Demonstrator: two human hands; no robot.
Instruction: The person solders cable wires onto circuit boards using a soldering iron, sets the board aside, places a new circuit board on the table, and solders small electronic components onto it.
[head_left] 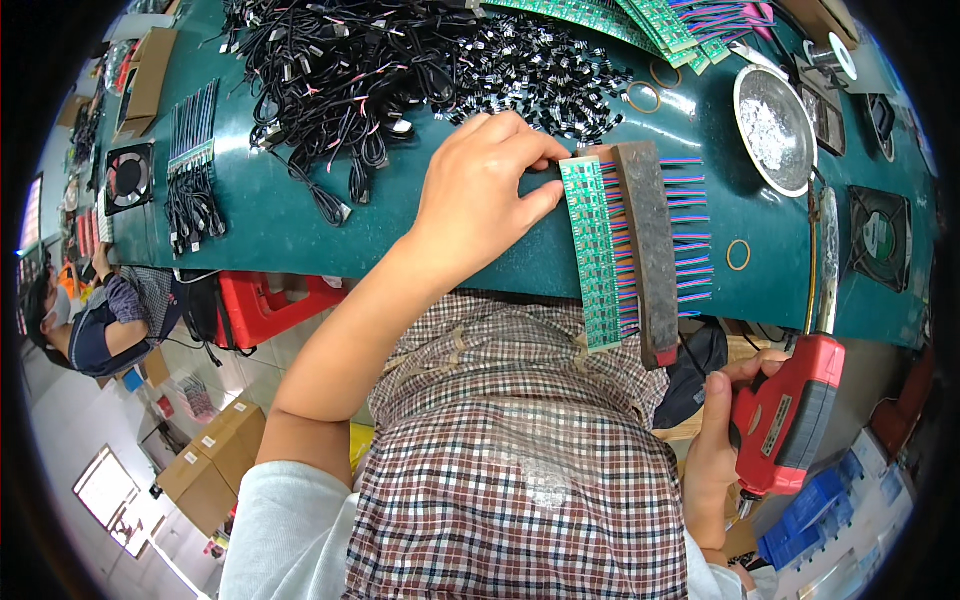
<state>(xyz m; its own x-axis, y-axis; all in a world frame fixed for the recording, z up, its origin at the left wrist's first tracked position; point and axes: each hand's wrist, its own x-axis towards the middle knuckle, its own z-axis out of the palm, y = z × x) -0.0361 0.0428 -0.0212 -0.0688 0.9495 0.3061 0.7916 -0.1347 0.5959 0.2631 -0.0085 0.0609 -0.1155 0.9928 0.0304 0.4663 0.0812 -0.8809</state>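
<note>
The nearer left hand (485,190) seemingly pinches the circuit panel (592,260), at its four o'clock, running twelve-to-six; the right hand (712,440) grips a soldering gun (785,415).

Green circuit panel (592,260), red soldering gun (790,415)

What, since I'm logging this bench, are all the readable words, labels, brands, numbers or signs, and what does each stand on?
I can quote none:
Red soldering gun in the right hand: pale side label, print too small.
Black fan at right: green centre label, too blurred.
Brown cartons, lower left: white labels, too small.
</note>
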